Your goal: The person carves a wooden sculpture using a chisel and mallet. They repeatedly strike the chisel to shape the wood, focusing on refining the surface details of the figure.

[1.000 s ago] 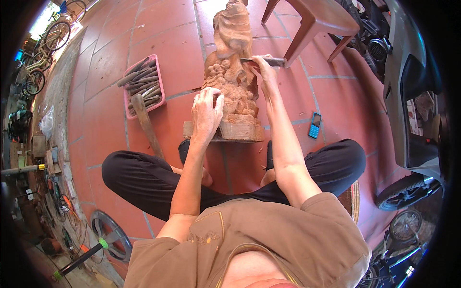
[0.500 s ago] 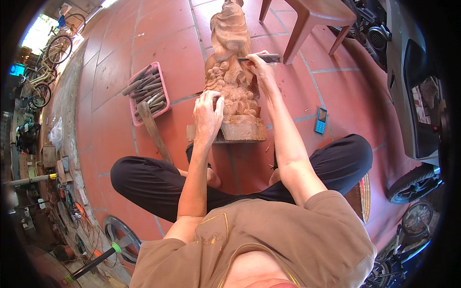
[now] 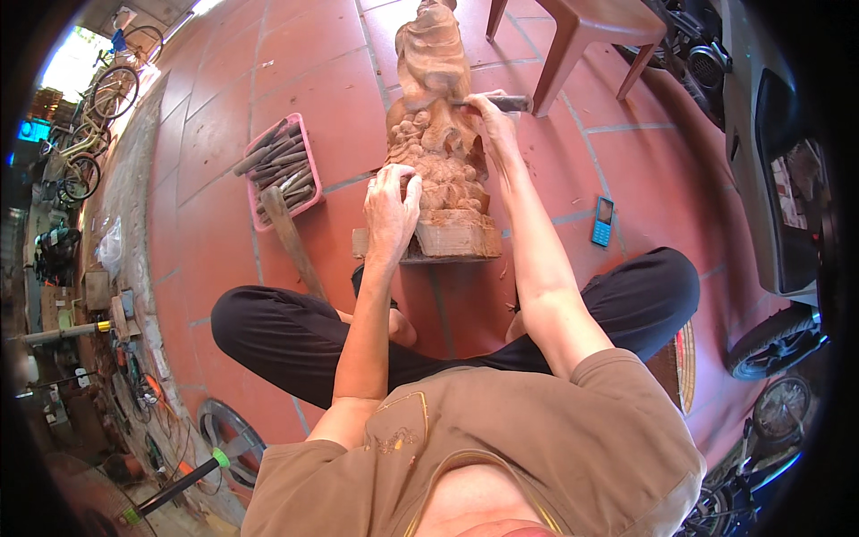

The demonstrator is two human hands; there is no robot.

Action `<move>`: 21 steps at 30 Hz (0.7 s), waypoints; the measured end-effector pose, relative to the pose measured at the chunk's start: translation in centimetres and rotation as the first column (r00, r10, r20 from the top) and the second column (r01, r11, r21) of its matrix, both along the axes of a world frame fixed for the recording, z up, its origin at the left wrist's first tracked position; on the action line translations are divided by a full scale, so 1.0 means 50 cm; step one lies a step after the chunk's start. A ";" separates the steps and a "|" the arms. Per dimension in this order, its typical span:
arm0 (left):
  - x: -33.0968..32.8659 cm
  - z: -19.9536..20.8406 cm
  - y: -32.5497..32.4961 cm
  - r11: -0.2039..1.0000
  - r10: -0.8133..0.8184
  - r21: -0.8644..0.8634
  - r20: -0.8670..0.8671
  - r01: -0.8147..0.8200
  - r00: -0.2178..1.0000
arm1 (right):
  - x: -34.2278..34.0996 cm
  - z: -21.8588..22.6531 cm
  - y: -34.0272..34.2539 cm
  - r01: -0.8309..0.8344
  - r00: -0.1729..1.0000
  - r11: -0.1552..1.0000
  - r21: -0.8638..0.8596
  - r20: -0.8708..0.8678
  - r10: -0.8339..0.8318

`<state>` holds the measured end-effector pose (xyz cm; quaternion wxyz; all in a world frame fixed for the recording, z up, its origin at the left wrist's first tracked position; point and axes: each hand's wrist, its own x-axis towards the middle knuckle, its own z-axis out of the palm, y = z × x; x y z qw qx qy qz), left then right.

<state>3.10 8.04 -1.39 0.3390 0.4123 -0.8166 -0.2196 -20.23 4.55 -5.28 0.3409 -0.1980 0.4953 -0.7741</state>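
A carved wooden statue [image 3: 437,130] lies lengthwise on the floor before me, its squared base [image 3: 452,234] nearest my legs. It has smooth drapery-like folds on its far part and small rounded lumps on its near part. My left hand [image 3: 391,204] grips the left side of the lumpy part, fingers curled over its edge. On the statue's right side, my right hand [image 3: 494,121] is closed around a chisel [image 3: 510,104]. The dark handle sticks out to the right. Its tip points left against the wood and is hard to make out.
Left of the statue, a pink basket [image 3: 319,183] holds several chisels, and a wooden mallet [image 3: 293,242] leans on it. A blue phone [image 3: 602,224] lies on the tiled floor at right. Beyond are a plastic chair [image 3: 582,36], a motorbike [image 3: 774,179] and bicycles [image 3: 114,91].
My right hand and the chisel have shifted very slightly right. The left hand keeps its place on the statue. The whole view has moved a little.
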 end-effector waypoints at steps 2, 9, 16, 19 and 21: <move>0.008 0.000 -0.001 1.000 0.019 0.001 0.014 -0.019 1.000 | 0.017 0.009 0.035 -0.059 0.998 0.998 -0.027 -0.022 0.059; 0.012 0.001 -0.003 1.000 0.003 -0.006 0.010 -0.002 1.000 | 0.025 0.020 0.056 -0.032 0.997 0.993 -0.113 0.060 0.039; -0.003 0.001 -0.002 1.000 -0.022 -0.012 0.007 0.022 1.000 | 0.008 -0.026 -0.017 -0.036 0.986 0.994 -0.102 0.159 0.052; 0.014 0.003 -0.001 1.000 0.010 0.002 0.016 -0.010 1.000 | 0.008 0.011 0.049 -0.168 0.986 0.984 -0.053 -0.019 0.167; 0.014 0.001 0.000 0.999 0.027 0.039 0.009 -0.027 1.000 | -0.015 0.010 0.074 -0.220 0.975 0.975 -0.016 -0.036 0.220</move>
